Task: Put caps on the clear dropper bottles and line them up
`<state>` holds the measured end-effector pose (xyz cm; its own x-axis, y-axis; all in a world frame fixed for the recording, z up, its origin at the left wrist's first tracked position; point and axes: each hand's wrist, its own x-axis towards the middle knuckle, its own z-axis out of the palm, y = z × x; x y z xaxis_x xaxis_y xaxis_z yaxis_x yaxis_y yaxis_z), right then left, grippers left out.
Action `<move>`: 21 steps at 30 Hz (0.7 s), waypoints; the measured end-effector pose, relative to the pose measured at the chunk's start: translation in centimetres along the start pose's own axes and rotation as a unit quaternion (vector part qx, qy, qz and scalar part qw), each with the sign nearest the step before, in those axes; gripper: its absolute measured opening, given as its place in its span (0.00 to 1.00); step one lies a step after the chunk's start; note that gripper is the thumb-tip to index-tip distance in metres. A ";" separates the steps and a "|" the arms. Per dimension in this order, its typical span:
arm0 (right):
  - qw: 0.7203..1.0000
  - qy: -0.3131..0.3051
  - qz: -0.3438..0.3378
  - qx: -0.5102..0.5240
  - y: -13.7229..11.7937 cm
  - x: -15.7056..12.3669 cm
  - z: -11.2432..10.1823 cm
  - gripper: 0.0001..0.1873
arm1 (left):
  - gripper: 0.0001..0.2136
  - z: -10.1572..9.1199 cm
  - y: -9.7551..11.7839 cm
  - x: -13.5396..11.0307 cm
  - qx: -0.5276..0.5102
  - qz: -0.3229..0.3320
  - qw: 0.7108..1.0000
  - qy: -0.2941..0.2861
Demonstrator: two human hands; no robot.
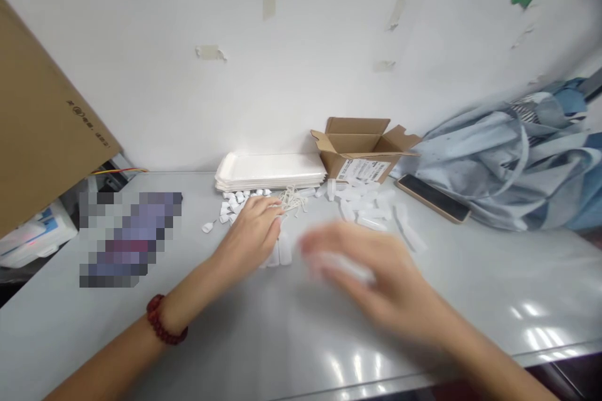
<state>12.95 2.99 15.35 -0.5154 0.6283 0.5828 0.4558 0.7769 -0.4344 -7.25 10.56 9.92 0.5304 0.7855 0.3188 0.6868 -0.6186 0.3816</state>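
My left hand reaches over the middle of the table, its thumb apart from the slightly bent fingers and nothing visible between them. Small white caps lie around its far side, and a tangle of thin white cords is just past the fingertips. Below the thumb, a few flat white plastic pieces lie side by side, partly hidden by the hand. My right hand is smeared by motion above the table. Between its fingers and thumb shows a translucent white plastic piece, its shape blurred.
Loose translucent plastic pieces are scattered before an open cardboard box. A stack of white trays stands against the wall. To the right are a phone and a pale blue cloth bag; a pixelated object lies left.
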 end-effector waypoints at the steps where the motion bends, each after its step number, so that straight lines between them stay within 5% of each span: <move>1: 0.994 0.035 0.067 -0.081 2.6 0.2 -0.1 0.14 | 0.16 0.1 0.0 0.6 0.011 0.007 1.000 -0.014; 3: 0.950 0.023 0.201 -0.240 7.7 0.2 -0.3 0.14 | 0.15 0.3 0.0 1.6 0.031 0.018 0.998 -0.043; 7: 0.923 -0.012 0.256 -0.286 14.0 -1.2 -0.2 0.14 | 0.14 1.2 0.0 2.7 0.036 0.029 0.997 -0.057; 21: 0.909 -0.073 0.253 -0.323 15.2 -2.4 0.1 0.18 | 0.17 1.2 -0.9 2.3 -0.018 -0.038 0.999 0.008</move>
<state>20.99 13.28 7.32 -0.1900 0.9341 0.3023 0.9682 0.2293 -0.0999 -6.09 12.91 9.26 0.4699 0.8297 0.3013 0.7065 -0.5581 0.4352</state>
